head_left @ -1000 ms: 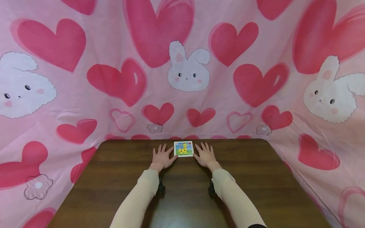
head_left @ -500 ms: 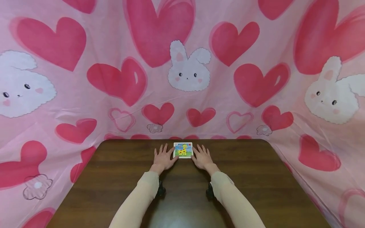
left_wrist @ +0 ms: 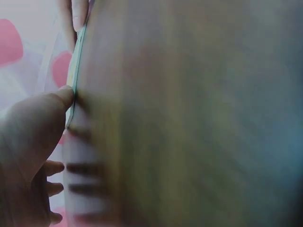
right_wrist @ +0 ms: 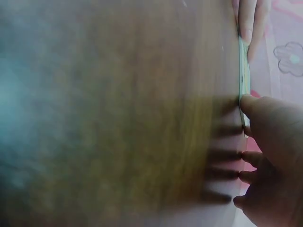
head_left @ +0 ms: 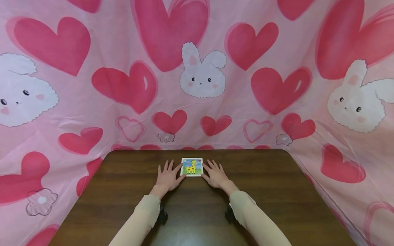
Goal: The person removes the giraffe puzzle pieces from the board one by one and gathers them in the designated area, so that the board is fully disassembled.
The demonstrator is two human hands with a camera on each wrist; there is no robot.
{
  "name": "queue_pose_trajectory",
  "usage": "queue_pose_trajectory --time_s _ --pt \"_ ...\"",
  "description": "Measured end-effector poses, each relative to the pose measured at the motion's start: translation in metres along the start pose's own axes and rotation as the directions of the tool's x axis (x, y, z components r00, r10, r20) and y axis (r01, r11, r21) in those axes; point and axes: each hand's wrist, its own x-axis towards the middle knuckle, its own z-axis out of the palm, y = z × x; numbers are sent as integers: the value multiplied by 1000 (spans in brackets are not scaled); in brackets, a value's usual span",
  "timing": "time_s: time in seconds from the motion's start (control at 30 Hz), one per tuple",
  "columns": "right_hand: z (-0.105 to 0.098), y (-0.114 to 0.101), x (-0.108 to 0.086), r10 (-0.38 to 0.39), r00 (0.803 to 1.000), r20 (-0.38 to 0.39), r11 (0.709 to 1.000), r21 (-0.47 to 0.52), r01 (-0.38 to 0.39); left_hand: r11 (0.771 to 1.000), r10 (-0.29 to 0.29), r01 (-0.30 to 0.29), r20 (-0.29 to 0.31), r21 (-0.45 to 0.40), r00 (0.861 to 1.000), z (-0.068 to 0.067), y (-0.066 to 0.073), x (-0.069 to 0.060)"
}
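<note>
A small flat picture board with a white border and a yellow giraffe on it lies near the far side of the table. My left hand is spread beside its left edge, with thumb and index finger touching the border. On the opposite side, my right hand touches the right edge the same way, its other fingers fanned out. In the left wrist view the board shows edge-on as a thin pale-green strip at the thumb. The right wrist view likewise catches its thin side by the right thumb.
The dark brown wooden table has rounded far corners. Right behind its far edge hangs a pink cloth with hearts and white rabbits, which also runs along both sides. A dark device sits at the left wrist, and another at the right.
The giraffe board has slid toward me and a little to the left. Both hands have come along with it, now touching its two sides; the right thumb and fingers sit closer against it.
</note>
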Motion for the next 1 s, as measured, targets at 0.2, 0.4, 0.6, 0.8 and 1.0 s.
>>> queue_pose_trajectory --time_s 0.2,0.4,0.6,0.8,1.0 --pt "1 -10 -9 -56 998 9 998 -26 56 1000 9 -9 -21 13 1000 -1 -9 -18" --pt "6 -20 -16 -115 993 15 992 -50 116 1000 11 -10 -44 20 999 0 -19 -35" --pt "8 -30 -19 -142 990 11 989 -50 142 1000 2 -1 -27 13 1000 -2 -22 -49" --pt "14 -39 -23 -169 986 13 984 -54 170 1000 -15 15 -34 22 999 -7 -25 -64" --pt "18 -46 -29 -189 982 26 980 -58 191 999 -29 30 -42 25 999 -11 -31 -81"
